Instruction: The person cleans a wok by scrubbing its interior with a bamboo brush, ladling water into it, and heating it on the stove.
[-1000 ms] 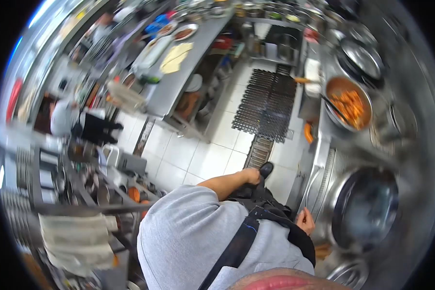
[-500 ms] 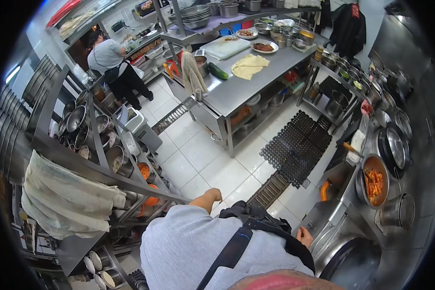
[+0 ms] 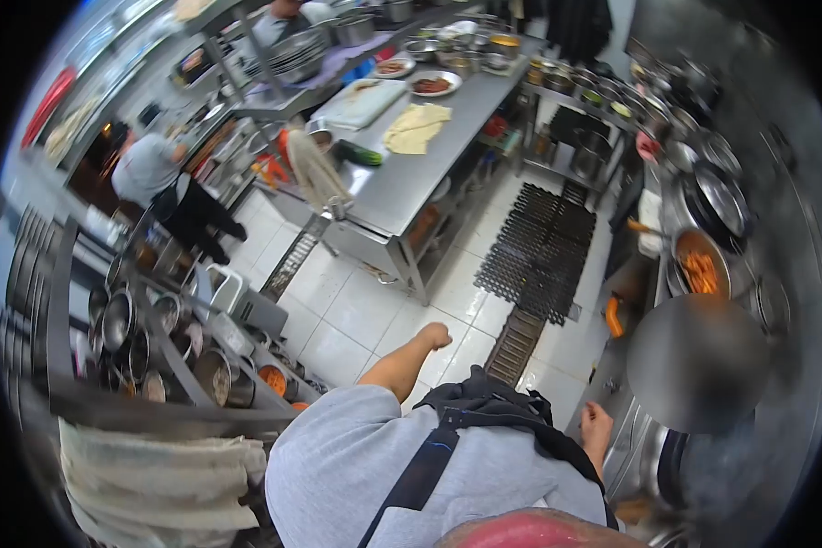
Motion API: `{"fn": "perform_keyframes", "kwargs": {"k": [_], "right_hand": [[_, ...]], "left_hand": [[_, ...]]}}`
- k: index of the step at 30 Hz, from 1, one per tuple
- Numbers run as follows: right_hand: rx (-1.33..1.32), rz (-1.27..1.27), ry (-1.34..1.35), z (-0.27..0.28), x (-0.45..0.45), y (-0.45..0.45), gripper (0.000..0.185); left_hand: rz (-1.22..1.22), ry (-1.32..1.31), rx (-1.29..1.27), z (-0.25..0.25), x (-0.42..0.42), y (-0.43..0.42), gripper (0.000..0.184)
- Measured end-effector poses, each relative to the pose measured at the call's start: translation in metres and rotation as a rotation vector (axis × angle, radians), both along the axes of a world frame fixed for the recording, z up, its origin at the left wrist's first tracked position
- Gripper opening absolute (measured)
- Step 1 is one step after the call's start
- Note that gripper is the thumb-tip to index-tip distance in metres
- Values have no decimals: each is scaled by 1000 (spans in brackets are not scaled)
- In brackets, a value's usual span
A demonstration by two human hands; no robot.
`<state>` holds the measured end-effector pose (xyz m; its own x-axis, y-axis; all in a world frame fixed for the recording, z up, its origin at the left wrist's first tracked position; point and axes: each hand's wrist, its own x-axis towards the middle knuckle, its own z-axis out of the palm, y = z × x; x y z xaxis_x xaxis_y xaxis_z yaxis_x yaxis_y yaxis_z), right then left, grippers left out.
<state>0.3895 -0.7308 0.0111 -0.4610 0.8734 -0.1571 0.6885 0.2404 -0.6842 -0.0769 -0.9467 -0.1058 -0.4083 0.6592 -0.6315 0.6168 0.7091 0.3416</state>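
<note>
My left hand (image 3: 437,336) hangs over the tiled floor in front of my body, its fingers curled; whether anything is in them does not show. At the right, my right hand (image 3: 595,422) is beside the steel stove edge (image 3: 623,416), fingers bent, with no object visible in it. Ahead of that hand a pan (image 3: 700,265) of orange-red food rests on the counter. A dark wok (image 3: 671,466) is partly visible near my right side. A round grey blur hides part of the stove between the two.
Ahead stands a steel table (image 3: 402,196) with a cucumber (image 3: 356,153), dough (image 3: 417,128) and plates. A black mat (image 3: 539,247) lies on the floor. Shelves with pans (image 3: 119,320) and a hanging cloth (image 3: 155,475) are at left. A co-worker (image 3: 146,169) stands at the back left.
The view has turned, and the table and co-worker now appear further left than half a second ago. My left hand is raised further forward. My right hand appears slightly further right and forward.
</note>
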Motion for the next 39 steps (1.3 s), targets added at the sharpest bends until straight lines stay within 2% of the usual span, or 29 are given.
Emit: {"fn": "perform_keyframes", "kwargs": {"k": [2,4,6,8,9,10,12,14,16,17,21,22,23,24,25,26,27,28,29,30,31,32,33,34,36,37,38,39], "right_hand": [[17,-91,-24,-2,40,9,28],[228,-164,-93,1,91,17,29],[269,-360,-182,8,165,28,34],[421,-619,-233,39,243,24,34],[510,-705,-318,49,292,22,36],[595,-787,-407,57,343,16,38],[849,-816,-657,83,434,-17,41],[555,-1046,-980,80,539,-58,43],[295,-1097,-1191,136,517,-106,45],[283,-1103,-1203,141,515,-112,45],[-208,-1155,-1030,139,531,-169,51],[133,-1184,-441,117,538,-196,59],[60,-1240,-88,82,564,-206,55],[10,-1213,-328,65,577,-209,45],[-43,-1171,-565,56,578,-208,36],[141,-1019,-457,11,610,-223,35],[128,-1263,-252,57,540,-194,33],[-112,-1359,-587,79,518,-168,36],[207,-1136,-797,12,559,-183,39],[5,-1260,-757,-5,570,-174,41],[-160,-1270,-796,29,542,-157,42],[-112,-1363,-686,28,538,-153,44],[-186,-1403,-608,16,545,-151,45],[-77,-1408,-560,-12,563,-150,38],[-316,-1520,-118,38,527,-126,23],[-307,-1531,-122,48,509,-117,23],[-261,-1691,308,55,490,-111,17],[-196,-1795,754,61,479,-108,11]], "left_hand": [[-38,50,77,10,2,31,31],[-50,98,158,11,20,43,30],[-67,128,257,6,45,55,29],[-281,112,133,-14,69,55,29],[-355,47,-24,-18,82,55,29],[-363,8,-113,-22,97,51,28],[-437,0,-213,-20,123,43,28],[-415,-33,-266,-12,146,44,30],[-444,-35,-267,-19,160,52,30],[-459,-34,-264,-25,166,56,30],[-496,-7,-265,-17,187,80,29],[-542,10,-281,-12,192,89,27],[-574,20,-317,-4,197,100,30],[-680,36,-349,-4,201,108,30],[-661,26,-337,-11,204,118,32],[-652,15,-327,-16,207,129,33],[-661,-21,-339,-23,208,138,34],[-707,2,-314,-17,218,150,33],[-827,77,-206,5,236,160,35],[-848,47,-178,12,247,167,33],[-831,29,-136,10,254,174,30],[-859,16,-89,-9,250,187,28],[-841,-14,-93,-7,257,202,28],[-803,-47,-89,-3,268,211,27],[-791,-81,-94,10,287,233,24],[-735,-125,-104,14,292,241,24],[-672,-172,-114,17,298,246,23],[-744,-153,-55,27,303,250,24]]}}
